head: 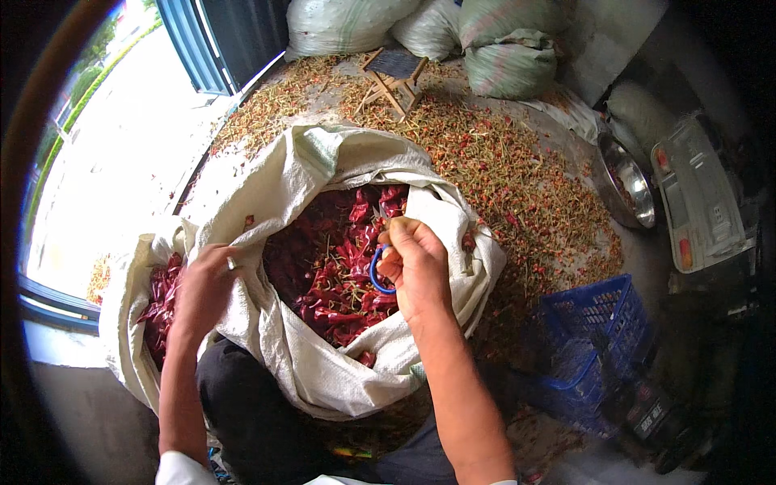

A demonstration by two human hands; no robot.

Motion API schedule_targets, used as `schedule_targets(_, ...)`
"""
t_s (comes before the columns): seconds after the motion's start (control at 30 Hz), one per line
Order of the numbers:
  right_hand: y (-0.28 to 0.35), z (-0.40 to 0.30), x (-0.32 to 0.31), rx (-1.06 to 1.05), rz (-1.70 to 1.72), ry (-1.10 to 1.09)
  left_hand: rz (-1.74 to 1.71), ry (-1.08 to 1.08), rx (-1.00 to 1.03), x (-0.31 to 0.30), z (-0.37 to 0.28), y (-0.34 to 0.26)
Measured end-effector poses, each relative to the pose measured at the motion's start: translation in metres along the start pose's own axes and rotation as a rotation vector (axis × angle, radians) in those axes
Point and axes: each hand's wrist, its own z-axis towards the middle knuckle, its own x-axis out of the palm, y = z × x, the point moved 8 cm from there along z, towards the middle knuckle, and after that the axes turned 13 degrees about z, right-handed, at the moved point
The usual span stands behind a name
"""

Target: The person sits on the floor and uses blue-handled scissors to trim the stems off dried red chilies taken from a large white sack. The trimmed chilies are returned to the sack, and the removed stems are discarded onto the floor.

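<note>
A large white woven sack (364,388) stands open before me, its rim rolled down around dried red chili peppers (339,260). Over these peppers, my right hand (412,260) grips scissors with blue handles (374,273); the blades point away from me. A ring shows on my left hand (212,276), which is at the left side of the sack's folded rim; its fingertips are partly hidden, and I cannot tell whether it grips the cloth. Beside it, at the left, a second white woven sack (124,327) holds more dried red peppers (163,297).
Pepper stems and scraps (515,176) litter the floor. A folding stool (394,66) and full sacks (509,66) stand beyond. At right are a metal bowl (636,188), a blue plastic crate (618,309) and a grey plastic panel (703,200). A doorway opens at left.
</note>
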Motion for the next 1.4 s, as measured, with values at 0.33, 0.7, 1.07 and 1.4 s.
schedule_targets(0.33,0.009,-0.006,-0.002,0.0,-0.115,0.001,0.516,-0.049,0.399,0.214,0.117,0.001)
schedule_targets(0.7,0.004,-0.001,0.004,-0.018,-0.155,0.017,0.157,0.356,0.314,0.162,0.063,-0.028)
schedule_targets(1.07,-0.012,0.0,0.006,-0.042,-0.574,0.048,-0.24,-0.055,0.48,0.068,0.002,-0.123)
schedule_targets(1.4,-0.014,-0.003,0.015,-0.233,-0.973,0.109,-1.567,0.278,-0.238,0.109,0.025,-0.085)
